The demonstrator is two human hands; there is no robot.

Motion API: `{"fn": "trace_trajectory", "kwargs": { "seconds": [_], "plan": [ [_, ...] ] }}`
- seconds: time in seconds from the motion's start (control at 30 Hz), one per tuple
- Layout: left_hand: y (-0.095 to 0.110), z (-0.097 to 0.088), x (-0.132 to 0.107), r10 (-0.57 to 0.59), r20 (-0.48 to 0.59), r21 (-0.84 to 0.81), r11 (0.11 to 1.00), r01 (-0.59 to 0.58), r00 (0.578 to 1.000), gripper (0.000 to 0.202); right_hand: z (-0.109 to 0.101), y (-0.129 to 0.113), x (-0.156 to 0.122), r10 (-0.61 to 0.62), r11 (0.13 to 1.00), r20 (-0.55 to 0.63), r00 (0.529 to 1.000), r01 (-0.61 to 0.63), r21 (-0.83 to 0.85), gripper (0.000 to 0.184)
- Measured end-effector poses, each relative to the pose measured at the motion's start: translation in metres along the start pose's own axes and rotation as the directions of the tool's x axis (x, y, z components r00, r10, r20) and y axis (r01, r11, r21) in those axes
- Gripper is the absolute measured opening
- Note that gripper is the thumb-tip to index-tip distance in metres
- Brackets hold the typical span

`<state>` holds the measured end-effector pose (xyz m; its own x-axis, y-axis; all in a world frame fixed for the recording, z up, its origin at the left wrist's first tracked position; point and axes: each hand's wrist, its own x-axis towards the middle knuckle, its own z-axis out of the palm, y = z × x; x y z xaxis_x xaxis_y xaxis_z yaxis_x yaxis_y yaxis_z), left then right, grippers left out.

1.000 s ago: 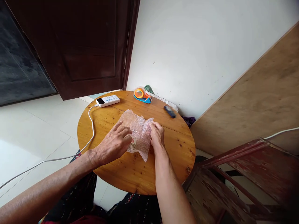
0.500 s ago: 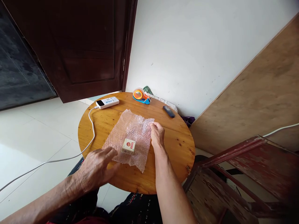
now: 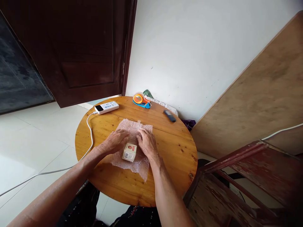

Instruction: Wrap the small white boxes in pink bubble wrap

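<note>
Small printed box [image 3: 129, 152], contents hidden, sits on near half of bubble wrap [image 3: 140, 164] on round wooden table [image 3: 174, 151], between wrists; left hand [image 3: 118, 138] palm-down over wrap's left side, fingers toward right; right hand [image 3: 147, 142] at far right part, fingers bent; can't tell if either pinches wrap.
</note>
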<state>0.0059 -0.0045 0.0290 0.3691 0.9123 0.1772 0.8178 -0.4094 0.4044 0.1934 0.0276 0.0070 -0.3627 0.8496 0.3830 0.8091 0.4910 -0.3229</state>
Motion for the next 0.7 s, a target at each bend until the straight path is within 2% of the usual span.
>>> {"fn": "trace_trajectory", "kwargs": {
  "seconds": [0.1, 0.27, 0.5, 0.6, 0.7],
  "plan": [
    [-0.004, 0.002, -0.002, -0.007, 0.006, -0.026, 1.0, 0.008, 1.0, 0.028, 0.0, 0.006, 0.0, 0.081, 0.997, 0.001, 0.997, -0.081, -0.018, 0.022],
    [-0.007, 0.012, -0.007, -0.034, -0.02, -0.011, 0.999, 0.033, 0.999, 0.032, 0.0, 0.012, 0.002, 0.114, 0.993, -0.041, 0.993, -0.113, 0.024, 0.022],
    [-0.01, 0.03, -0.015, -0.028, -0.097, -0.033, 0.999, 0.025, 0.995, 0.034, -0.002, 0.024, 0.002, 0.142, 0.984, -0.237, 0.961, -0.111, 0.139, 0.028],
    [-0.006, 0.029, -0.015, -0.031, -0.091, -0.017, 0.999, 0.029, 0.995, 0.034, -0.008, 0.032, 0.008, 0.219, 0.974, -0.279, 0.935, -0.191, 0.123, 0.03],
    [-0.003, 0.027, -0.014, -0.023, -0.08, -0.01, 1.0, 0.022, 0.996, 0.034, -0.016, 0.043, 0.023, 0.352, 0.936, -0.207, 0.913, -0.336, 0.109, 0.035]
  ]
}}
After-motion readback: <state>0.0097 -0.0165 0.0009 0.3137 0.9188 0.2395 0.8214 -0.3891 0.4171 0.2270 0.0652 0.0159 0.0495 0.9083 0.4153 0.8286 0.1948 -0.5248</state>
